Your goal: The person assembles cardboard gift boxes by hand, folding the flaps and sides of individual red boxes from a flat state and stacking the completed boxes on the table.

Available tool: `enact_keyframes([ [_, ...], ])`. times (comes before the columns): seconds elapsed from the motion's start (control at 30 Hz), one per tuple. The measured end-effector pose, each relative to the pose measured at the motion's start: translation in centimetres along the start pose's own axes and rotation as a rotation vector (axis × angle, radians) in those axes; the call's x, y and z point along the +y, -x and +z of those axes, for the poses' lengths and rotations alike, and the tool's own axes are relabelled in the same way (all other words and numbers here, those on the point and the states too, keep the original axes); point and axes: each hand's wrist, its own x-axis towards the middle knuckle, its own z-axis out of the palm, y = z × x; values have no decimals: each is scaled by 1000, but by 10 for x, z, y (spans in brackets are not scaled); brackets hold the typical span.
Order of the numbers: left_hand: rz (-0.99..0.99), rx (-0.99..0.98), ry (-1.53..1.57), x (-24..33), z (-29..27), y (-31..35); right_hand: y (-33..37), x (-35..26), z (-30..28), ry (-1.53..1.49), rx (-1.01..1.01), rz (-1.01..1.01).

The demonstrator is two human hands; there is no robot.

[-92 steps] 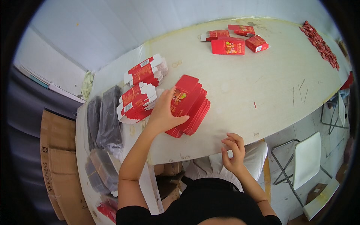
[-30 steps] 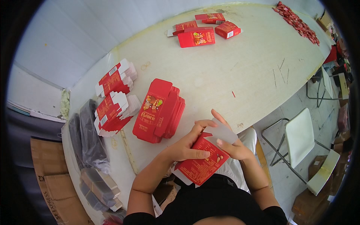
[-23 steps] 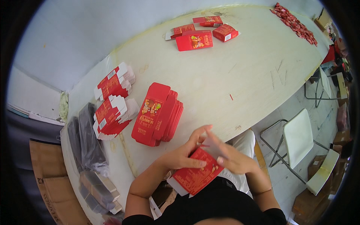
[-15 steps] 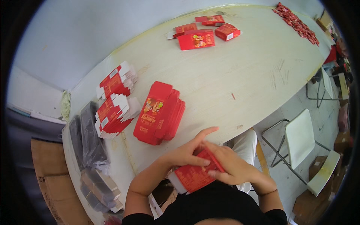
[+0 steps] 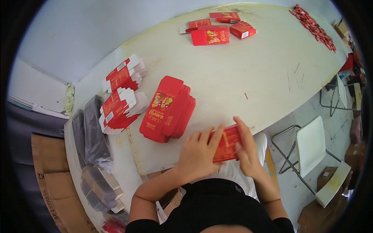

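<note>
Between my two hands, over the table's near edge, is a small red carton (image 5: pixel 226 145) with gold print. My left hand (image 5: pixel 198 153) lies against its left side, fingers bent over the top edge. On the other side my right hand (image 5: pixel 248 151) grips it, with the thumb on the front face. To the left of my hands lies a stack of flat red cartons (image 5: pixel 165 110) with a coloured picture on top. Two stacks of flattened cartons with white flaps, one farther (image 5: pixel 123 75) and one nearer (image 5: pixel 119 108), sit left of it.
Several formed red cartons (image 5: pixel 213 36) stand at the table's far side. Small red packets (image 5: pixel 314 27) lie heaped at the far right corner. Dark plastic-wrapped bundles (image 5: pixel 97 132) line the left edge, beside brown cardboard (image 5: pixel 54 174). White folding chairs (image 5: pixel 311 143) stand to the right.
Both hands have moved forward and away from my body with the carton. The carton has turned more upright, and its white open end no longer shows.
</note>
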Motion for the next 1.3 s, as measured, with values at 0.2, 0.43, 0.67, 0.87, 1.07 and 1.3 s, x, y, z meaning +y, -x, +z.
enact_keyframes([
  [0.2,28,142,-109,-4,15,-3,2,1,-11,-485,-145,163],
  [0.43,52,181,-48,1,15,-8,6,-2,-8,-366,-25,224],
  [0.67,48,170,33,2,16,-9,10,1,-5,-479,56,270],
  [0.87,55,181,-73,8,16,-11,9,-1,-6,-516,55,246],
  [1.07,37,205,-207,9,28,-6,14,2,8,-288,131,147],
  [1.3,-12,331,-53,6,44,4,13,28,33,-177,197,137],
])
